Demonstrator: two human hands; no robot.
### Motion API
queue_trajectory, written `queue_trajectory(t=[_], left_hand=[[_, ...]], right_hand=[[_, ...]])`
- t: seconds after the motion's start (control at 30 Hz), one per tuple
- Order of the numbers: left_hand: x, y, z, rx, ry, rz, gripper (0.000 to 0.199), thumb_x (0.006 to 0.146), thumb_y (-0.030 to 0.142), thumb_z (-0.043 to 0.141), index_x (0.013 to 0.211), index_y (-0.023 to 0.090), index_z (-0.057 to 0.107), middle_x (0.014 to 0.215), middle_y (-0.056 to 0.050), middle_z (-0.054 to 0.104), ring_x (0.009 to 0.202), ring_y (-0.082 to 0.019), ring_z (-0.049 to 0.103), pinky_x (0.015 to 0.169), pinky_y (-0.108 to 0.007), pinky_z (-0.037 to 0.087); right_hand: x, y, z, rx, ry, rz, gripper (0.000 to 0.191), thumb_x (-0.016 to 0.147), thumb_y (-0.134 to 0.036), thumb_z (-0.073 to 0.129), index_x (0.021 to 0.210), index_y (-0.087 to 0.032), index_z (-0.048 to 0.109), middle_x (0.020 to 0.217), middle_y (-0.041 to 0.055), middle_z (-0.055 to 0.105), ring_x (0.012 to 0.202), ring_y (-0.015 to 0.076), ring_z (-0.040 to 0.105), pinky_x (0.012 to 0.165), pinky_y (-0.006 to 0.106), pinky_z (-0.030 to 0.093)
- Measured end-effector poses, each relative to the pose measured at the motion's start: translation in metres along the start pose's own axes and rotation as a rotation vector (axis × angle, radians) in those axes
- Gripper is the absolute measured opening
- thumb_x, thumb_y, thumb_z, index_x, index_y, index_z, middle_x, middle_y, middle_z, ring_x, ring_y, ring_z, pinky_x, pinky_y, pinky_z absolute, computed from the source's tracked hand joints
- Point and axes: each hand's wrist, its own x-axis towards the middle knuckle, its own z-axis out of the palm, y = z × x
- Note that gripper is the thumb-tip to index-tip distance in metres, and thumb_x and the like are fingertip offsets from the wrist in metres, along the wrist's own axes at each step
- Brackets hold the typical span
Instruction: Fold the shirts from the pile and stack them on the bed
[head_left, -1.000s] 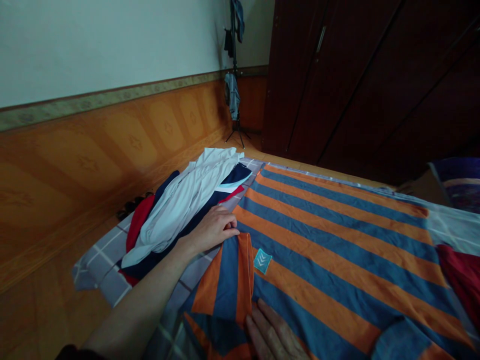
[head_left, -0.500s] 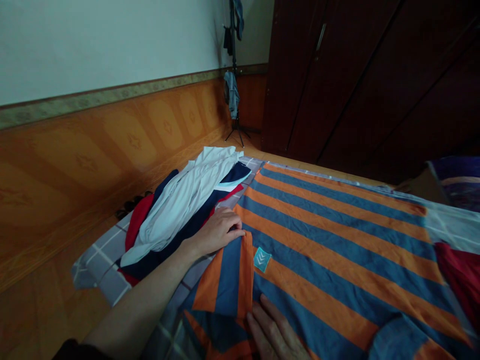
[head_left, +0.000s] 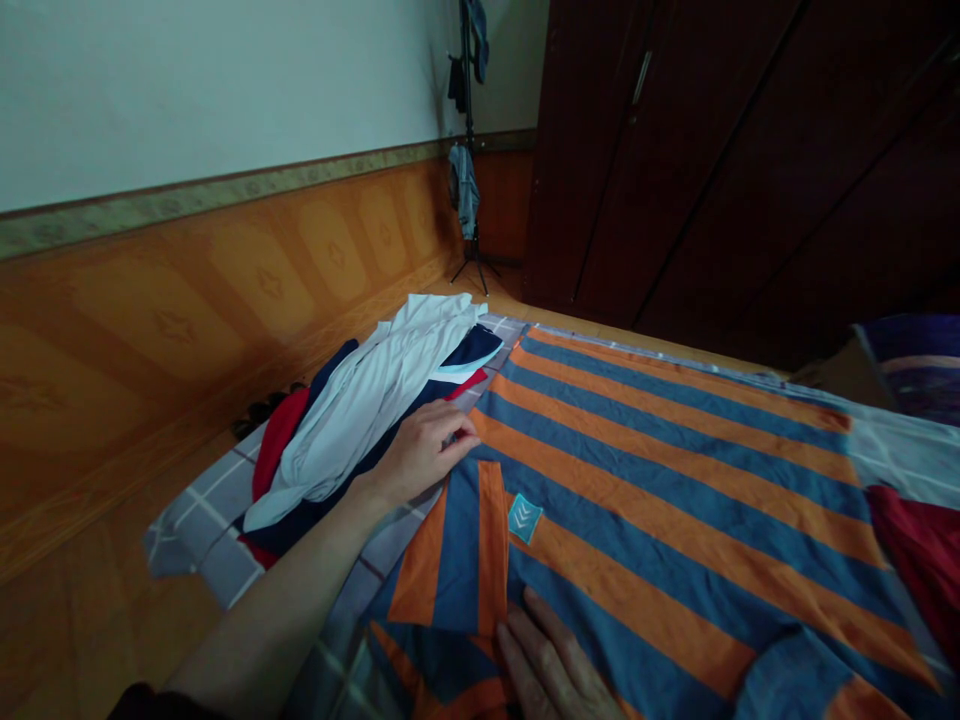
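An orange and blue striped shirt (head_left: 637, 480) lies spread over the bed, with a small teal patch (head_left: 524, 518) on it. Its sleeve (head_left: 457, 545) is folded inward, and the orange hem band lies flat beside the patch. My left hand (head_left: 427, 445) is at the shirt's left edge, just above the folded sleeve; its fingers are loosely curled, with a gap between thumb and forefinger and no cloth visible in it. My right hand (head_left: 555, 665) rests flat on the shirt near the lower end of the hem band, fingers stretched out.
Left of the shirt, a pale garment (head_left: 367, 390) lies on navy and red clothes, on a grey checked sheet (head_left: 199, 520). A red cloth (head_left: 919, 545) is at the right edge. A coat stand (head_left: 469, 130) and dark wardrobe (head_left: 675, 150) stand beyond the bed.
My left hand has let go of the sleeve's upper corner and moved slightly up and left. The hem band now lies straighter. My right hand has hardly moved.
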Motion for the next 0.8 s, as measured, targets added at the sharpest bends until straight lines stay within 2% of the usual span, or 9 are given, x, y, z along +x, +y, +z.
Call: queue_trajectory(t=[0.03, 0.1, 0.17, 0.2, 0.37, 0.5, 0.63, 0.7, 0.8], left_hand=[[-0.001, 0.003, -0.002, -0.06, -0.028, -0.013, 0.011, 0.088, 0.021, 0.055, 0.078, 0.019, 0.057, 0.078, 0.001, 0.06, 0.077, -0.014, 0.055, 0.074, -0.026, 0.042], [-0.003, 0.007, -0.004, -0.11, -0.186, -0.017, 0.007, 0.087, 0.019, 0.056, 0.08, 0.019, 0.058, 0.078, 0.002, 0.061, 0.072, -0.012, 0.056, 0.068, -0.023, 0.041], [-0.004, 0.008, -0.003, -0.048, -0.366, -0.009, 0.007, 0.084, 0.017, 0.058, 0.078, 0.019, 0.058, 0.078, 0.003, 0.061, 0.07, -0.012, 0.056, 0.065, -0.022, 0.04], [-0.005, 0.007, -0.003, 0.003, -0.412, -0.009, 0.007, 0.083, 0.017, 0.059, 0.077, 0.019, 0.058, 0.078, 0.003, 0.061, 0.071, -0.012, 0.057, 0.065, -0.023, 0.039], [-0.004, 0.008, -0.002, 0.106, -0.375, 0.001, 0.004, 0.086, 0.017, 0.056, 0.086, 0.02, 0.059, 0.088, 0.001, 0.061, 0.083, -0.015, 0.059, 0.072, -0.025, 0.04], [-0.004, 0.013, -0.005, 0.094, -0.453, 0.022, 0.003, 0.084, 0.018, 0.06, 0.081, 0.019, 0.058, 0.085, 0.001, 0.061, 0.08, -0.015, 0.059, 0.068, -0.024, 0.04], [-0.004, 0.022, -0.008, 0.02, -0.393, -0.021, 0.01, 0.084, 0.02, 0.061, 0.074, 0.018, 0.058, 0.076, 0.002, 0.061, 0.07, -0.012, 0.057, 0.064, -0.023, 0.038], [-0.004, 0.025, -0.006, -0.051, -0.435, -0.005, 0.012, 0.083, 0.02, 0.063, 0.072, 0.018, 0.058, 0.071, 0.003, 0.061, 0.066, -0.011, 0.056, 0.061, -0.021, 0.036], [-0.006, 0.024, 0.0, -0.09, -0.568, 0.025, 0.015, 0.078, 0.024, 0.069, 0.069, 0.018, 0.058, 0.065, 0.005, 0.06, 0.062, -0.01, 0.056, 0.057, -0.02, 0.035]], right_hand=[[-0.001, 0.0, 0.001, 0.012, -0.007, 0.006, 0.055, 0.091, -0.014, 0.042, 0.144, -0.026, 0.031, 0.124, -0.0017, 0.062, 0.121, 0.0191, 0.051, 0.103, 0.032, 0.043], [-0.001, 0.0, 0.001, 0.034, -0.014, 0.011, 0.057, 0.092, -0.014, 0.041, 0.145, -0.027, 0.028, 0.124, -0.0019, 0.061, 0.121, 0.0201, 0.05, 0.104, 0.035, 0.041], [-0.001, 0.001, 0.002, 0.04, -0.009, 0.005, 0.056, 0.092, -0.015, 0.041, 0.145, -0.027, 0.028, 0.123, -0.0019, 0.062, 0.12, 0.0202, 0.052, 0.104, 0.035, 0.042], [-0.001, 0.001, 0.002, 0.036, -0.004, 0.001, 0.055, 0.092, -0.015, 0.041, 0.144, -0.027, 0.03, 0.123, -0.0017, 0.062, 0.119, 0.0199, 0.053, 0.102, 0.034, 0.043], [0.0, 0.001, 0.003, 0.021, 0.029, -0.004, 0.05, 0.093, -0.015, 0.042, 0.142, -0.024, 0.037, 0.123, -0.0004, 0.063, 0.12, 0.0181, 0.052, 0.099, 0.027, 0.045], [0.0, 0.001, 0.002, 0.034, 0.051, -0.015, 0.05, 0.093, -0.015, 0.042, 0.142, -0.023, 0.036, 0.126, 0.0015, 0.061, 0.123, 0.0197, 0.049, 0.101, 0.031, 0.043], [0.0, 0.001, -0.001, 0.027, 0.025, 0.001, 0.053, 0.093, -0.019, 0.042, 0.145, -0.02, 0.03, 0.13, 0.0047, 0.057, 0.126, 0.021, 0.045, 0.103, 0.034, 0.042], [0.0, 0.0, -0.005, 0.015, -0.011, 0.026, 0.056, 0.093, -0.018, 0.04, 0.146, -0.018, 0.025, 0.134, 0.0057, 0.054, 0.127, 0.0214, 0.045, 0.102, 0.034, 0.043], [0.003, -0.002, -0.011, 0.031, -0.053, 0.038, 0.061, 0.091, -0.019, 0.041, 0.148, -0.015, 0.02, 0.136, 0.0069, 0.051, 0.127, 0.0225, 0.044, 0.098, 0.034, 0.046]])
